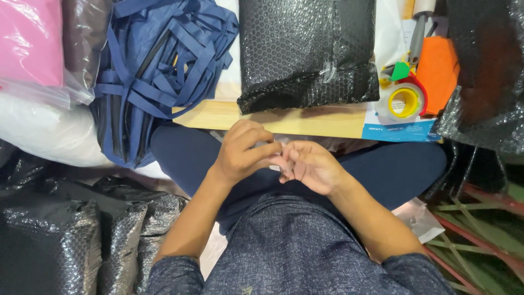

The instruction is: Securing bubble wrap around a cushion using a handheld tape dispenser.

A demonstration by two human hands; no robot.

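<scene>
My lap, dark blue trousers, nearest; both hands over it, just short of the tabletop near edge.

Left hand: fingers curled, thumb and forefinger tips brought together against the right fingertips. Right hand: fingers loosely bent, tips meeting the left. Something small, thin and clear seems pinched between them; cannot tell what it is.

On the tabletop, largest first:
- black bubble-wrap parcel, middle, overhanging the near edge.
- heap of navy fabric straps, left end, spilling off the edge.
- orange cloth piece, right end.
- tape roll in a red dispenser, right end, near the near edge.

Off the tabletop, to my left: more black bubble-wrap parcels, stacked.
</scene>
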